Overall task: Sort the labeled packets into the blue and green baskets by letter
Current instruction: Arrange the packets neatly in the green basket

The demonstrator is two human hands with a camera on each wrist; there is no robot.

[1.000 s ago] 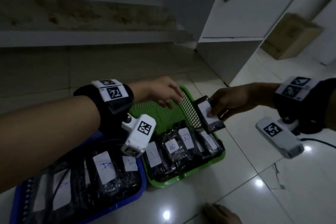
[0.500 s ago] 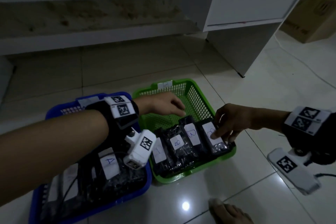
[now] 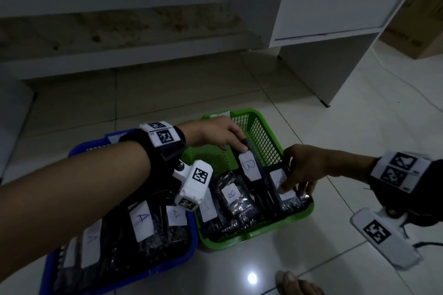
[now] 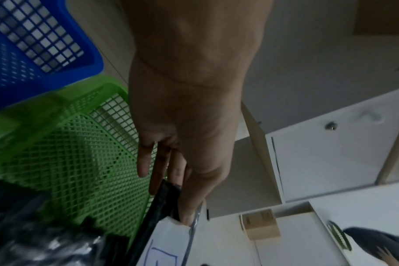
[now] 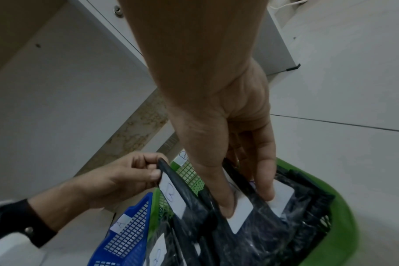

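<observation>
Pinching: left hand (image 3: 217,135) fingers (image 5: 153,173) nip the tilted B packet's (image 3: 250,166) top edge.
Pressing: right hand (image 3: 303,169) fingers (image 5: 265,189), slightly spread, push another packet (image 3: 284,189) into the green basket (image 3: 257,237).

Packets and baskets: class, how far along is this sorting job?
Done: A packets lie in the blue basket, several B packets in the green basket. In hand: the left hand pinches a B packet; the right hand settles another packet. No loose packets visible.
</observation>
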